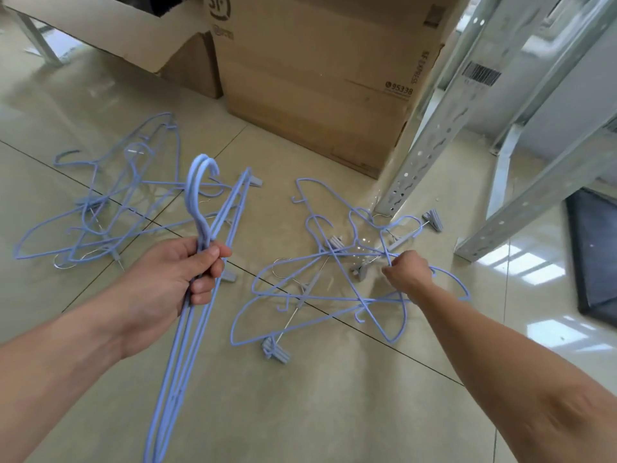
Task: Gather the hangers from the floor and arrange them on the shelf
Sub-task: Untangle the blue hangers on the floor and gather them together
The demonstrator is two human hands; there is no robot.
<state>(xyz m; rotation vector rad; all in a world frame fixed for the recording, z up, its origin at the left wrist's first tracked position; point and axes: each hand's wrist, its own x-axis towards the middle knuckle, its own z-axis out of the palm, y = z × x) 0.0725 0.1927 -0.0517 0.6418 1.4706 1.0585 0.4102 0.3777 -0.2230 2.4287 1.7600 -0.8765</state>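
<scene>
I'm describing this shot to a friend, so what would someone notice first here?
Probably the left hand, its grip shut on a bundle of blue hangers at centre-left. Next, the right hand grasping one hanger in the tangled pile on the tiled floor, with another pile lying far left.

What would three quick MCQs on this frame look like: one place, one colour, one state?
1. Where is the cardboard box?
A. Behind the hanger piles
B. On the shelf
C. In the left hand

2. What colour are the hangers?
A. Red
B. Light blue
C. Black

3. What is the right hand doing?
A. Resting flat on the floor
B. Holding a box flap
C. Gripping a hanger in the right pile

Answers:
1. A, it stands on the floor beyond both piles.
2. B, the bundle of hangers and both piles are light blue.
3. C, its fingers close around a wire of the right pile.
</scene>
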